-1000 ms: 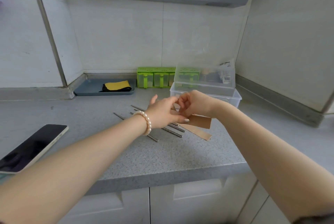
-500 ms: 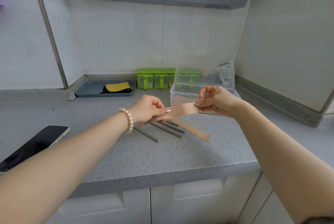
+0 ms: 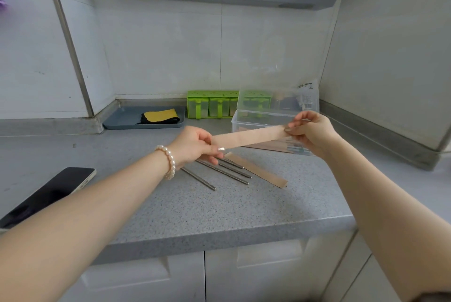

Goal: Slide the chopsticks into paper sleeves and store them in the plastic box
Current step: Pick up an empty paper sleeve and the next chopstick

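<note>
The left hand [image 3: 195, 143] and the right hand [image 3: 310, 131] hold one paper sleeve [image 3: 249, 137] up in the air, in the middle of the frame. Each grip pinches one end of it. The sleeve is stretched out flat between them, above the bench [image 3: 219, 206].

It looks like the sleeve is being made ready for chopsticks. To do this well, one end should be opened a little, so the sticks can slide in straight. Pull too hard and the thin paper may tear.

The metal chopsticks [image 3: 224, 171] lie on the bench just below the left hand. A second paper sleeve [image 3: 258, 172] lies beside them. The clear plastic box [image 3: 246, 121] stands open behind the held sleeve, at the middle right of the frame. Some things seem to lie in it already.

A phone [image 3: 48, 192] lies at the lower left. A blue tray [image 3: 122, 120] with a yellow cloth [image 3: 161, 116] sits further back. Green jars [image 3: 212, 106] stand by the wall. Nothing seems to block the way to the box.
</note>
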Tool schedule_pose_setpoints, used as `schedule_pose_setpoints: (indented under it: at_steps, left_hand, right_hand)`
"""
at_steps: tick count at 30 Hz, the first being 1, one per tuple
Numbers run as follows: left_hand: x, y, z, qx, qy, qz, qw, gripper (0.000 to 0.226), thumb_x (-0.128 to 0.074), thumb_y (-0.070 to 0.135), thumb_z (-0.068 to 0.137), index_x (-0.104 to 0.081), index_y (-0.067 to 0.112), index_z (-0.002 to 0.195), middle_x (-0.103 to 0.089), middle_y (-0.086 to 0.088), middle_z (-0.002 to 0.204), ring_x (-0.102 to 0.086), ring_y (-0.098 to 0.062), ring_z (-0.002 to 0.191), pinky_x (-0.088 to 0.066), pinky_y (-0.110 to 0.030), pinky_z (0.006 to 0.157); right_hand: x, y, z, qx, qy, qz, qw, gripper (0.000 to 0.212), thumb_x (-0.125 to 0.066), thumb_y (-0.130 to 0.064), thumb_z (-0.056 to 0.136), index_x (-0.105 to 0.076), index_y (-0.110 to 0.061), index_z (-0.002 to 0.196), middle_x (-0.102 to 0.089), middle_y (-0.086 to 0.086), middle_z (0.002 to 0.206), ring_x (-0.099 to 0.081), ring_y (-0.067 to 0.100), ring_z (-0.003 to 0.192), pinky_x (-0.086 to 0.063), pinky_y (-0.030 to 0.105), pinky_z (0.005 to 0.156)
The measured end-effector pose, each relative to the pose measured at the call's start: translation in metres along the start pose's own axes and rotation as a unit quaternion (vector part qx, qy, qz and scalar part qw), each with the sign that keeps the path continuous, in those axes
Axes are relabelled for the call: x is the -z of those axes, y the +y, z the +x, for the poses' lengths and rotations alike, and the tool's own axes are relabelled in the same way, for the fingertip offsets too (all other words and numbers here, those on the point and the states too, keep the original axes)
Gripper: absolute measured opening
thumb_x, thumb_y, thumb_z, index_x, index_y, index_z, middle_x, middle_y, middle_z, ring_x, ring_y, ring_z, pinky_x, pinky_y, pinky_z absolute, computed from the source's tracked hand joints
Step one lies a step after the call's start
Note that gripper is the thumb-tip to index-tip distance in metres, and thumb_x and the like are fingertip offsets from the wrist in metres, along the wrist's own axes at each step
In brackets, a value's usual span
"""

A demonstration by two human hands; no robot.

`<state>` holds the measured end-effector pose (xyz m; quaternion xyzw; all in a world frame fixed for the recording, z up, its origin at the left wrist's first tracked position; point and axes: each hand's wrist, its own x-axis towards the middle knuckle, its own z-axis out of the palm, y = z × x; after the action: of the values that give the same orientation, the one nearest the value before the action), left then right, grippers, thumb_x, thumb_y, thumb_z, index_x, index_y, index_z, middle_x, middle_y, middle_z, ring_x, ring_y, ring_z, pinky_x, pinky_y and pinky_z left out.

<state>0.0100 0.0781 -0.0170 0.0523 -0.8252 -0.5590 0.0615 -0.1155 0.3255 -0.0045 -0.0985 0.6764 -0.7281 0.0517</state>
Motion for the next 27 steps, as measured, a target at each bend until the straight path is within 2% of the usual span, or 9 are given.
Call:
schedule_pose_setpoints:
  at_steps: [6,11,14,16,17,20,22,24,27]
  left_hand:
    - [0.001,0.003,0.005,0.004,0.081,-0.194,0.978,0.009,-0.056,0.005,0.089,-0.063,0.004,0.094,-0.069,-0.010,0.084,-0.066,-0.017,0.074,-0.057,-0.032,0.075]
    - [-0.008,0.009,0.007,-0.009,0.118,-0.221,0.968,0.005,-0.061,0.002,0.085,-0.065,0.005,0.084,-0.069,-0.013,0.087,-0.067,-0.021,0.078,-0.056,-0.034,0.078]
    - [-0.013,0.012,0.006,-0.035,0.111,-0.184,0.976,0.004,-0.065,0.000,0.082,-0.066,0.004,0.081,-0.070,-0.013,0.087,-0.069,-0.022,0.079,-0.058,-0.032,0.074]
    - [-0.016,0.014,0.006,-0.047,0.109,-0.164,0.979,0.005,-0.067,-0.001,0.079,-0.066,0.004,0.079,-0.070,-0.011,0.083,-0.070,-0.020,0.077,-0.058,-0.029,0.070]
    - [-0.018,0.016,0.005,-0.052,0.109,-0.160,0.980,0.006,-0.068,-0.001,0.078,-0.066,0.004,0.079,-0.070,-0.010,0.081,-0.070,-0.019,0.075,-0.058,-0.028,0.068]
    - [-0.023,0.018,0.003,-0.067,0.117,-0.152,0.979,0.010,-0.072,-0.003,0.074,-0.066,0.004,0.077,-0.070,-0.008,0.077,-0.070,-0.015,0.069,-0.057,-0.024,0.063]
    - [-0.025,0.019,0.003,-0.079,0.132,-0.141,0.978,0.012,-0.073,-0.004,0.073,-0.065,0.005,0.076,-0.070,-0.009,0.078,-0.070,-0.015,0.070,-0.057,-0.025,0.064]
    - [-0.024,0.020,0.003,-0.088,0.146,-0.141,0.975,0.015,-0.074,-0.005,0.071,-0.064,0.006,0.076,-0.069,-0.011,0.080,-0.070,-0.018,0.074,-0.058,-0.028,0.067]
    - [-0.020,0.020,0.004,-0.085,0.138,-0.143,0.976,0.021,-0.075,-0.008,0.068,-0.064,0.005,0.080,-0.069,-0.013,0.084,-0.069,-0.020,0.079,-0.058,-0.029,0.069]
  right_hand:
    - [0.005,0.012,-0.003,-0.038,-0.044,-0.043,0.997,0.033,-0.051,0.025,0.078,-0.051,-0.007,0.084,-0.059,0.011,0.072,-0.061,0.023,0.069,-0.052,0.036,0.077]
    - [0.001,0.015,-0.007,-0.120,-0.198,-0.214,0.949,0.033,-0.058,0.021,0.076,-0.058,-0.005,0.097,-0.064,0.014,0.082,-0.063,0.024,0.074,-0.055,0.030,0.069]
    - [-0.012,0.015,-0.011,-0.101,-0.260,-0.312,0.908,0.031,-0.074,-0.014,0.075,-0.065,-0.019,0.104,-0.069,0.003,0.103,-0.063,0.019,0.096,-0.050,0.034,0.086]
    - [-0.026,0.014,-0.015,-0.038,-0.259,-0.323,0.909,0.040,-0.072,-0.042,0.065,-0.066,-0.029,0.102,-0.066,-0.005,0.113,-0.058,0.013,0.106,-0.046,0.034,0.092]
    - [-0.033,0.013,-0.018,-0.012,-0.259,-0.306,0.916,0.039,-0.069,-0.045,0.067,-0.066,-0.030,0.103,-0.066,-0.006,0.114,-0.058,0.012,0.107,-0.046,0.033,0.092]
    - [-0.052,0.014,-0.022,0.021,-0.285,-0.227,0.931,0.021,-0.064,-0.027,0.084,-0.069,-0.016,0.101,-0.071,0.002,0.103,-0.065,0.017,0.097,-0.050,0.032,0.089]
    - [-0.061,0.014,-0.025,0.031,-0.289,-0.174,0.941,0.011,-0.061,-0.016,0.088,-0.069,-0.009,0.087,-0.071,0.003,0.085,-0.066,0.016,0.080,-0.052,0.030,0.080]
    - [-0.068,0.016,-0.026,0.047,-0.267,-0.160,0.949,0.012,-0.061,-0.014,0.088,-0.067,-0.008,0.080,-0.068,0.003,0.074,-0.062,0.013,0.069,-0.048,0.027,0.072]
    - [-0.072,0.021,-0.026,0.064,-0.248,-0.147,0.955,0.014,-0.062,-0.015,0.088,-0.066,-0.004,0.082,-0.066,0.009,0.075,-0.060,0.017,0.069,-0.045,0.030,0.072]
